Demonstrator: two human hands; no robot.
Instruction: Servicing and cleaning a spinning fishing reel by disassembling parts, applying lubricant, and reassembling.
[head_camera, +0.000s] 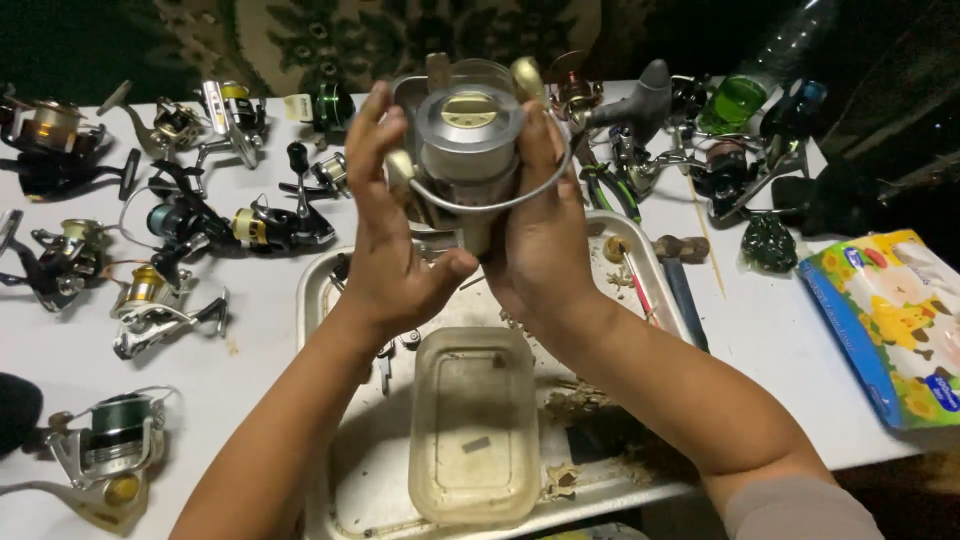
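One white bench (250, 370) carries one metal tray (320, 290) holding one clear, grimy plastic tub (474, 425) and debris. Both hands, left (385, 250) and right (540, 235), grip one silver spinning reel (468, 140) above the tray, its spool face toward the camera, long axis roughly upright.

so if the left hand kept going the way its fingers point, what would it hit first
The left hand, wrapped around the silver spinning reel, points up and away across the white table. Past its fingertips, the first thing looks like the green reel by the far edge, though depth is hard to judge.
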